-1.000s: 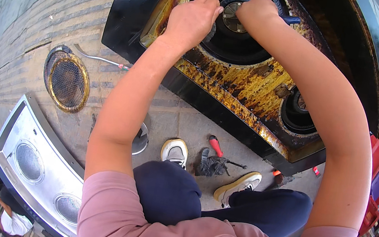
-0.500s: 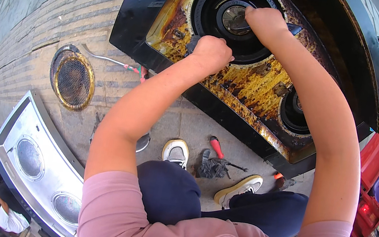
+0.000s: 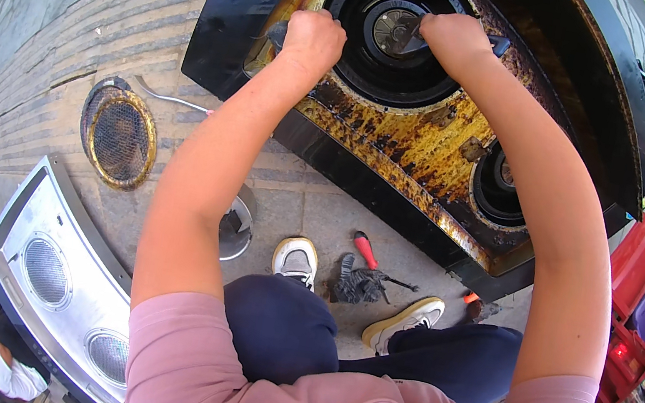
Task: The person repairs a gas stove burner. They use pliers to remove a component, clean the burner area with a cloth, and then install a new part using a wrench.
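Observation:
In front of me lies a black range hood, its inside coated with yellow-brown grease. My right hand is closed round a scraper with a dark handle; its flat, pointed blade reaches over the hub of the large round fan. By that fan's left rim, my left hand is closed with its back toward me. A bit of something dark grey sticks out beside its fingers, too little of it to name. A smaller round opening sits lower right in the hood.
Round mesh filters lie on the paving at left, near a bent metal rod. A silver panel with two mesh discs is lower left. Between my shoes lie a red-handled tool and dark rags. A red toolbox stands right.
My left hand has moved left and away from me, from the fan's near edge to its left rim. The scraper stays in my right hand, nearly in place.

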The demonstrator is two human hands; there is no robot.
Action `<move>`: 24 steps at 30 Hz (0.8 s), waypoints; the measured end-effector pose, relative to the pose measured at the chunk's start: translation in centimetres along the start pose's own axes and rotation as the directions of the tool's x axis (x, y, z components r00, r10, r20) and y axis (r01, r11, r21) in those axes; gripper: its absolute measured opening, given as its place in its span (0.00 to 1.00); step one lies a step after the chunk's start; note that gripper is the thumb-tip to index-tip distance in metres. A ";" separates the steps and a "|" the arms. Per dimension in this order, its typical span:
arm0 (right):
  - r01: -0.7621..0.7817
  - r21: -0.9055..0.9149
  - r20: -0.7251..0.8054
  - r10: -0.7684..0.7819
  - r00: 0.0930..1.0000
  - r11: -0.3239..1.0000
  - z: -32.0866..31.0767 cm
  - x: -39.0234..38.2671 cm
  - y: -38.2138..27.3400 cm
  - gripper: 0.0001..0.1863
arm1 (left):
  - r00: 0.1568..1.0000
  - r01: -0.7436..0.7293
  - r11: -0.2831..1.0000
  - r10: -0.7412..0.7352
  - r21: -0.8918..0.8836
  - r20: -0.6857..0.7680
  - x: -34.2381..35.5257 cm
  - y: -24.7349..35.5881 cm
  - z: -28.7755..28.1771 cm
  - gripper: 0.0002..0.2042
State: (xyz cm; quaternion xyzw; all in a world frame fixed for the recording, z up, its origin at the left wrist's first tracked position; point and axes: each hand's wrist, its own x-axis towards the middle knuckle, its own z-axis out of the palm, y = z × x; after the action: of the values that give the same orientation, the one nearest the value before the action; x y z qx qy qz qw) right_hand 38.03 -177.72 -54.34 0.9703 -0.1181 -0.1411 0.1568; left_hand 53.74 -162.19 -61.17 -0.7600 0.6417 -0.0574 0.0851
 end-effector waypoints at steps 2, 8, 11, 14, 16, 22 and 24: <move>-0.008 -0.006 0.016 0.008 1.000 1.000 0.4 -0.2 0.2 0.09 | 0.971 0.116 0.990 -0.130 -0.081 -0.203 1.1 -1.1 -1.3 0.13; 0.002 -0.001 -0.017 -0.002 1.000 1.000 0.5 0.1 0.4 0.08 | 0.989 -0.126 0.917 0.084 -0.379 -0.126 -2.6 3.8 -2.9 0.14; 0.015 -0.018 -0.023 -0.016 1.000 1.000 0.7 0.2 0.7 0.08 | 0.991 -0.124 0.862 0.081 -0.491 -0.108 -3.6 4.4 -4.0 0.14; 0.036 -0.024 -0.030 -0.037 0.999 0.999 0.6 0.1 0.7 0.08 | 0.997 -0.074 0.858 0.057 -0.508 -0.048 -4.0 3.6 -5.0 0.15; 0.016 -0.027 -0.026 -0.017 1.000 0.999 0.7 0.2 0.5 0.08 | 0.999 0.027 0.766 -0.008 -0.642 0.032 -3.3 1.9 -6.3 0.15; 0.018 -0.010 -0.040 -0.018 0.999 1.000 0.8 0.3 0.6 0.08 | 0.975 0.001 0.654 -0.169 -0.757 -0.144 -2.6 1.0 -5.5 0.14; 0.016 0.000 -0.044 -0.016 0.999 1.000 0.8 0.3 0.7 0.08 | 0.963 -0.083 0.655 -0.141 -0.751 -0.229 -2.7 1.7 -4.4 0.14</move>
State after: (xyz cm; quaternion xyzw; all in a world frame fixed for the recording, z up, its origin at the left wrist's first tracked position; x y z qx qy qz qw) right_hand 37.93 -178.62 -54.92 0.9741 -0.1068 -0.1208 0.1583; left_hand 50.75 -160.08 -57.17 -0.7217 0.6005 0.1108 -0.3261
